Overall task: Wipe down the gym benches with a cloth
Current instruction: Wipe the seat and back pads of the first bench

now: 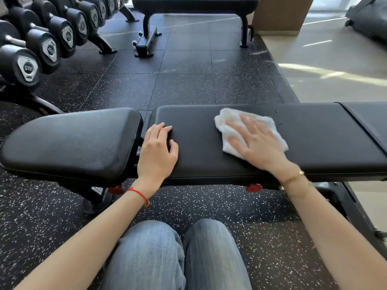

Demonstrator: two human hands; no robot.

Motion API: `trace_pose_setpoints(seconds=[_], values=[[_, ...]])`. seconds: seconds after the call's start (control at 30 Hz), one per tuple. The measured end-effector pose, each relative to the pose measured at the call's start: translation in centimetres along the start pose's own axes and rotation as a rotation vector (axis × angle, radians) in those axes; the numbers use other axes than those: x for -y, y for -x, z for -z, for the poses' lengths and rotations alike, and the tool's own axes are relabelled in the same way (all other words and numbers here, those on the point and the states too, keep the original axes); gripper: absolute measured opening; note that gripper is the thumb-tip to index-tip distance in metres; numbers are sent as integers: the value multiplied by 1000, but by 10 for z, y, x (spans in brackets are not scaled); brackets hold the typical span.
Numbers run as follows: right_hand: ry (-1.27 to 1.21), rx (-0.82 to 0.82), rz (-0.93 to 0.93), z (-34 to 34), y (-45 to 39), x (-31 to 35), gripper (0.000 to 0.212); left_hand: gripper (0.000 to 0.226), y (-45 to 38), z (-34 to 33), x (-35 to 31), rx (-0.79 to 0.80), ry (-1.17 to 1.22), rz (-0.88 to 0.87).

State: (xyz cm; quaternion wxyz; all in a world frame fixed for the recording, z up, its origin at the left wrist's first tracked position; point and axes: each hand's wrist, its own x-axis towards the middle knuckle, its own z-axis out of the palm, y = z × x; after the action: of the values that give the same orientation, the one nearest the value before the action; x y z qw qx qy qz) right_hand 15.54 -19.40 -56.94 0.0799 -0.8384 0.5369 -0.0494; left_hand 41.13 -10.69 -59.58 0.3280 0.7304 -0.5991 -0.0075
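Our right hand (258, 143) lies flat, fingers straight and spread, pressing a white cloth (232, 124) onto the middle of the black padded gym bench (314, 139), nearer its far edge. Our left hand (157, 149) rests near the pad's left end with fingers loosely curled, holding nothing. Bare pad stretches right of the cloth toward a seam. Left of a narrow gap sits the seat pad (71, 143). Beyond, a dumbbell (19, 64) reads "22.5" upside down.
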Motion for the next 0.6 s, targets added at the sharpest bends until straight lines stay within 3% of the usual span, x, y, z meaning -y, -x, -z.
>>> trace_pose_setpoints(seconds=[0.13, 0.27, 0.4, 0.6], values=[[20, 3, -61, 2, -28, 18, 59, 40, 0, 0, 0, 7, -5, 8], [23, 30, 147, -8, 10, 46, 63, 41, 1, 2, 2, 32, 43, 10], [74, -127, 330, -25, 63, 46, 58, 42, -3, 9, 15, 124, 131, -12], [203, -291, 390, -53, 67, 75, 61, 39, -5, 14, 40, 179, 216, -98]])
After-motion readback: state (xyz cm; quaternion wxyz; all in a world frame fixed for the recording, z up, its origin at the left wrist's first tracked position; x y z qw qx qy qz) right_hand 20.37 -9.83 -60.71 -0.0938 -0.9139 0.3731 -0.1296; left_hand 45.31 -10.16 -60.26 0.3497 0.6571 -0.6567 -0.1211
